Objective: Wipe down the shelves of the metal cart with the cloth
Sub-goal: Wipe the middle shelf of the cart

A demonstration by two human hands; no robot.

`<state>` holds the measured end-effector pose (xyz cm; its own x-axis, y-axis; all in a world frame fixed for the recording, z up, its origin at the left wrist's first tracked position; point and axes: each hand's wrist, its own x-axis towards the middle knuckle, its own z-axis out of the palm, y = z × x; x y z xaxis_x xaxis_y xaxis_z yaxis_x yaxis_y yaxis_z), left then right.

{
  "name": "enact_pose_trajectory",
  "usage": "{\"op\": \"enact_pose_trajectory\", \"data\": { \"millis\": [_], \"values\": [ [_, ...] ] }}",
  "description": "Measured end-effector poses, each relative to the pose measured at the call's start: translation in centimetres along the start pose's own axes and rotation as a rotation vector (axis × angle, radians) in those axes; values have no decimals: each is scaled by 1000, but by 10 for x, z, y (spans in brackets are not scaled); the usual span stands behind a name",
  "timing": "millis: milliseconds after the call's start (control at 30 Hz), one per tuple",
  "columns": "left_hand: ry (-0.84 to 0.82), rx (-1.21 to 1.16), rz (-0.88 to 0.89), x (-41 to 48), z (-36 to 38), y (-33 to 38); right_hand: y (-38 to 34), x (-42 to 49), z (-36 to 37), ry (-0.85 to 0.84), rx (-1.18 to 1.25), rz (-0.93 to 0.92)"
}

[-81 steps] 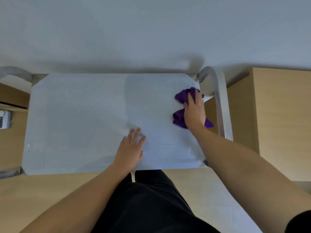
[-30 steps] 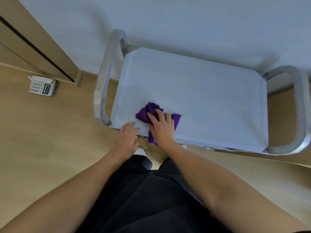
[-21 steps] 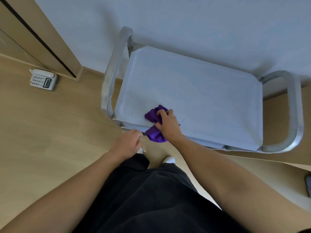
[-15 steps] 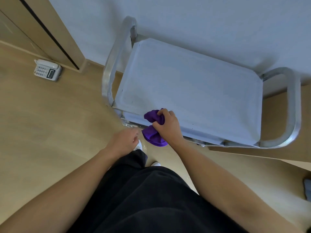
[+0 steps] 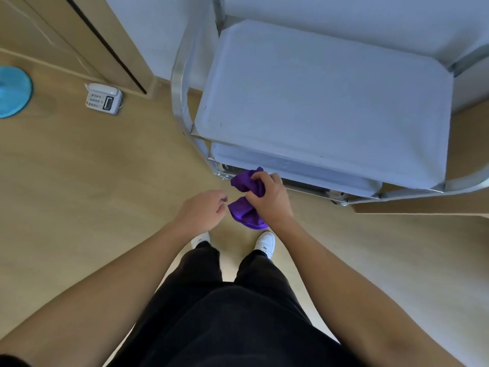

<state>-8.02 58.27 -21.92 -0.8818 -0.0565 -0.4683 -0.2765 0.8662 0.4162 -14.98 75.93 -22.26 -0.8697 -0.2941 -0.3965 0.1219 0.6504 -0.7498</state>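
While the right hand (image 5: 267,201) grips the bunched cloth (image 5: 244,214) and the left hand (image 5: 203,210) hangs loose and empty, bend low and spread it flat over the lower shelf (image 5: 291,165)

Floor (image 5: 79,181): light wood-look boards, matte, evenly lit by soft diffuse light with only faint shadows. Wall (image 5: 344,6): plain pale bluish white, meeting at upper left a tan wooden door panel (image 5: 53,30) crossed by a dark narrow gap, with a matching baseboard (image 5: 161,85) at the corner. Loose items on the floor: one white desk telephone (image 5: 104,98) with keypad near the panel's foot, and one round teal object (image 5: 12,91) cut by the left edge, identity unclear.
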Motion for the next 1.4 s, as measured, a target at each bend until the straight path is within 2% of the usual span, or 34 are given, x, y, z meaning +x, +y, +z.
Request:
{"op": "enact_pose_trajectory", "data": {
  "millis": [333, 600, 800, 933, 1033, 1167, 1267, 1400],
  "values": [
    [-77, 63, 147, 39, 1, -60, 6, 7, 52, 193, -5, 165],
    [-39, 128, 198, 101, 28, -111, 29, 66, 112, 280, 21, 130],
    [86, 236, 235, 185, 84, -141, 81, 163, 149, 378, -46, 3],
    [242, 356, 298, 224, 119, -167, 111, 224, 176, 463, -174, -129],
    [328, 378, 318, 239, 139, -188, 123, 257, 200, 471, -324, -247],
    [464, 384, 381, 247, 156, -205, 133, 286, 234, 507, -655, -381],
    [559, 396, 415, 252, 166, -214, 131, 310, 238, 593, -748, -454],
    [656, 406, 431, 259, 176, -218, 119, 349, 216, 458, -666, -538]
  ]
}}
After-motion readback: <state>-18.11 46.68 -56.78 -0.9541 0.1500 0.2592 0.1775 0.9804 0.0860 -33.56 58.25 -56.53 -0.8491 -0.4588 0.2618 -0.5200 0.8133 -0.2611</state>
